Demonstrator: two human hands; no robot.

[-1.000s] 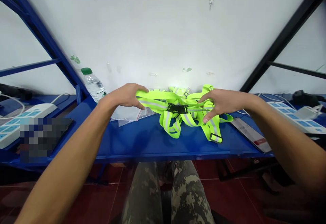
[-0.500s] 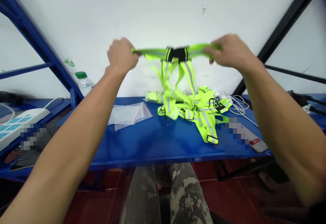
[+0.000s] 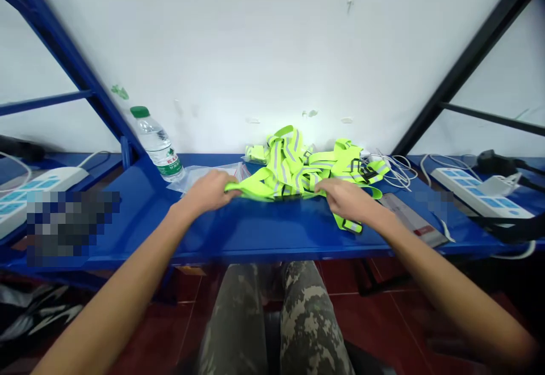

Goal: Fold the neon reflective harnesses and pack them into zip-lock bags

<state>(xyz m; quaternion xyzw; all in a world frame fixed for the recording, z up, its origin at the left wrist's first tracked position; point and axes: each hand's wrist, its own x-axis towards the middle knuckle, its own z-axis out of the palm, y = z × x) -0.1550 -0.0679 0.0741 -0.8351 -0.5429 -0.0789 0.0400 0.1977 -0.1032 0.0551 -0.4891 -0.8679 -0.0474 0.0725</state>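
From the head view, the left hand [image 3: 208,191] is closed on one end of a bright green reflective strap vest [image 3: 293,165], and the right hand [image 3: 347,199] is closed on a strap nearer the other side. The vest lies in a messy heap on the blue metal counter [image 3: 128,221], just beside a clear plastic bag [image 3: 204,175], with a water bottle [image 3: 155,145] to the left and white cords [image 3: 395,170] to the right

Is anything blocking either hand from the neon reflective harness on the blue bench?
Nothing visible stands in the way: the left hand and right hand both touch the neon reflective harness, with no object between them and it.
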